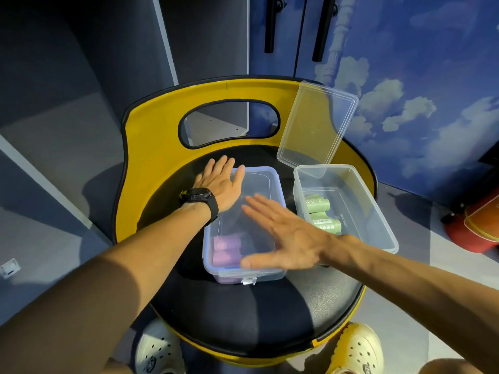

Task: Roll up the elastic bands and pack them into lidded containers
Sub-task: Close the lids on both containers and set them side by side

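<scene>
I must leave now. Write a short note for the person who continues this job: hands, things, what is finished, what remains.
Left hand: flat, fingers straight, on the far left part of the lidded container.
Right hand: flat over the same lid; contact unclear.
Purple rolls are inside this container, lid on top; whether it is fully snapped I cannot tell.
Open container holds two green rolls; its loose lid leans against the chair back.
Left: press the first lid shut if needed, then close the open container.
</scene>
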The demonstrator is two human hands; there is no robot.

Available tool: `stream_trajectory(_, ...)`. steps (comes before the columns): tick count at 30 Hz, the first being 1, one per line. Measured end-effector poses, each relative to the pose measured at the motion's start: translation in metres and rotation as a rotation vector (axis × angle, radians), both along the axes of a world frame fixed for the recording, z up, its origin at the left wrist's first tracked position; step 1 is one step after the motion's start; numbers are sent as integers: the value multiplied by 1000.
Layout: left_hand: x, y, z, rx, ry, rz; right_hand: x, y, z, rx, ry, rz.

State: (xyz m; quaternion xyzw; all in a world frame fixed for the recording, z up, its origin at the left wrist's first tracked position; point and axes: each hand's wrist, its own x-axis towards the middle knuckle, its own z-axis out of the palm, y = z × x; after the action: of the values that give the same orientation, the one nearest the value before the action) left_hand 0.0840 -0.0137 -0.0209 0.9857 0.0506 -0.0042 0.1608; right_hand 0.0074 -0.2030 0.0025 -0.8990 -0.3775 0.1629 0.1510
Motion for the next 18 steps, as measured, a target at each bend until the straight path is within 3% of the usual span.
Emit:
stream_trajectory(3,-20,-2,-1,10,29,-45,8,3,1,69,-59,-215)
stream_trajectory(9,-63,1,-7,-40,91,-92,21,12,5,105,139,-430)
stream_trajectory(18,-73,5,-8,-4,128,-144,13,21,26,81,204,-427)
